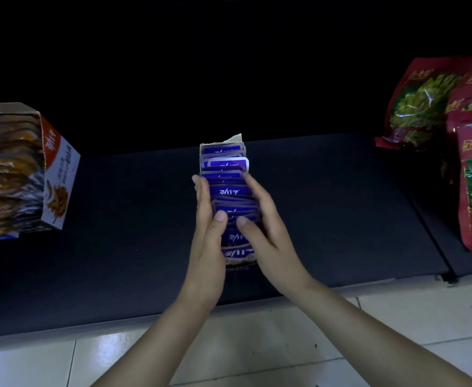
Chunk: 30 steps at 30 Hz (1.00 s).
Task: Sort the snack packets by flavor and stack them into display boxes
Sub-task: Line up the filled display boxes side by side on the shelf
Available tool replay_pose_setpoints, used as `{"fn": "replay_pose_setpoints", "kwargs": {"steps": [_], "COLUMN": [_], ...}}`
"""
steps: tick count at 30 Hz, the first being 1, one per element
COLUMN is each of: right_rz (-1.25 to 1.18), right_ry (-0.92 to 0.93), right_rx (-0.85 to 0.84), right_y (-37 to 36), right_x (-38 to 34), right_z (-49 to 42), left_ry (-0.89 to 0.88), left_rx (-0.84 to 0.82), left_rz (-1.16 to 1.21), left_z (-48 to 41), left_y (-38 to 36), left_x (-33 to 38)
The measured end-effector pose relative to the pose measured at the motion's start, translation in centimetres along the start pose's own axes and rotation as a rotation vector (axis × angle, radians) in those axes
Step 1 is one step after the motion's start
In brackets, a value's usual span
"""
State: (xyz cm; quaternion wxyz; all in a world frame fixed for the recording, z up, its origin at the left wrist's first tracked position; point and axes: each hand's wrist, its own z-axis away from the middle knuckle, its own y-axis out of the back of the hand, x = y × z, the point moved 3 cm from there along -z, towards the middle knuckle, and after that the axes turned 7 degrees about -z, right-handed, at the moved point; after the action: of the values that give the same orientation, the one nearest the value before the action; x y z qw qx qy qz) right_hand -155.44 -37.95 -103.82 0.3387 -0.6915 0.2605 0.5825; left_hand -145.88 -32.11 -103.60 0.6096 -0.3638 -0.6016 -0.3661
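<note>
Flanking the purple packets (225,166): orange-packet box (59,163) left, red bags (424,101) right

shelf (341,219): dark, matte | floor (257,344): pale glossy tiles | background: black, unlit

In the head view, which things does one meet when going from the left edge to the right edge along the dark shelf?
box of orange packets → left hand → purple packets → right hand → red bags
</note>
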Motion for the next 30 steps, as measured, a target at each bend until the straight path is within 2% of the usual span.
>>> {"fn": "replay_pose_setpoints", "kwargs": {"steps": [6,9,12,20,30], "right_rz": [0.066,0.123,0.153,-0.028,0.029], "right_ry": [0.019,0.02,0.024,-0.066,-0.056], "right_rx": [0.028,0.019,0.031,-0.084,0.0], "right_y": [0.4,0.4,0.7,0.2,2.0], "right_x": [-0.2,-0.2,-0.2,-0.3,-0.7], "right_z": [-0.6,-0.9,-1.3,-0.5,-2.4], "left_ry": [-0.063,-0.023,0.034,-0.02,-0.075], "left_rx": [-0.03,0.033,-0.021,-0.044,0.011], "left_rz": [-0.04,-0.071,0.031,-0.001,-0.113], "left_z": [0.3,-0.5,-1.3,-0.7,-1.4], "left_y": [-0.2,0.4,0.4,0.4,1.0], "left_x": [0.6,0.3,0.2,-0.2,0.6]}}
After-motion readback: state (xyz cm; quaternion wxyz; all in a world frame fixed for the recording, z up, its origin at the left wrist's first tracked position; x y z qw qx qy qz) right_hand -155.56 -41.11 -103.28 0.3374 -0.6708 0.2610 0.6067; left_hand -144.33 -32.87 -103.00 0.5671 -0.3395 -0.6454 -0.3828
